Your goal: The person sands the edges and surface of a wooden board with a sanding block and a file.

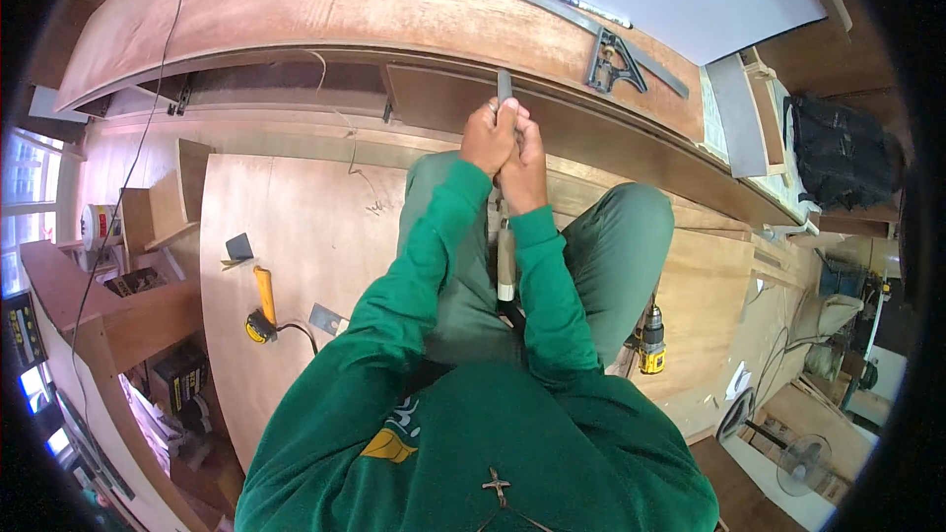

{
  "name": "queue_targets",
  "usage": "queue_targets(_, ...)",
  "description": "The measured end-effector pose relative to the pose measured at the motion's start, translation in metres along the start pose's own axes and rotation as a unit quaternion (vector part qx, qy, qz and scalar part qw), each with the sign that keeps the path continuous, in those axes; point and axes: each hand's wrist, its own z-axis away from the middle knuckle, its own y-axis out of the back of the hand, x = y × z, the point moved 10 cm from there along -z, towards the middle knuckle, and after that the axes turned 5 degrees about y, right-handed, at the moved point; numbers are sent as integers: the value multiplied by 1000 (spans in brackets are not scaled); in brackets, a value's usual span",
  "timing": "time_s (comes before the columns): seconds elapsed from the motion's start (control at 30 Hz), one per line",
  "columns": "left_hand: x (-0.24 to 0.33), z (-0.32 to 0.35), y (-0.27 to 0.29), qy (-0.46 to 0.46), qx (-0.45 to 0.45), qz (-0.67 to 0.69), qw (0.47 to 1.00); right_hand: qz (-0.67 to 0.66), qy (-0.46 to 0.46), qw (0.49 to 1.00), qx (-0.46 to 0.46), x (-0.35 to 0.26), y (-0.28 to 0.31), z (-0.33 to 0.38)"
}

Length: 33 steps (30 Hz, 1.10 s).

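Observation:
My left hand (487, 141) and my right hand (525, 166) are together above my lap, both closed, fingers wrapped close to one another. From the top of them sticks the flat grey end of what looks like a chisel (505, 85). A wooden handle (506, 258) with a pale band at its end shows between my forearms, in line with that grey end. My hands cover the stretch between, so whether the two join is hidden. Beyond my hands runs the edge of a long wooden panel (414, 10).
A combination square (616, 64) and a marker (588, 8) lie on the far panel. On the plywood (296, 197) to my left are a yellow-handled tool (264, 293) and a tape measure (260, 326). A yellow drill (651, 343) stands beside my right leg; a fan (803, 463) is at lower right.

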Motion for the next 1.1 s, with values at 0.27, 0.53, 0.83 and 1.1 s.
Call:
queue_targets(0.27, -3, -7, -18, 16, -3, 59, 998, -4, 15, 1000, -1, -1, 14, -6)
queue_targets(0.53, -8, -6, -31, 16, -24, 30, 999, 34, 25, 999, 20, 4, 31, 0)
queue_targets(0.83, -5, -7, -47, 36, -62, 47, 996, -37, -35, 998, 32, -2, 35, -7)
queue_targets(1.1, -6, -5, -53, 9, -84, 18, 996, -47, 4, 997, 59, -6, 38, -2)
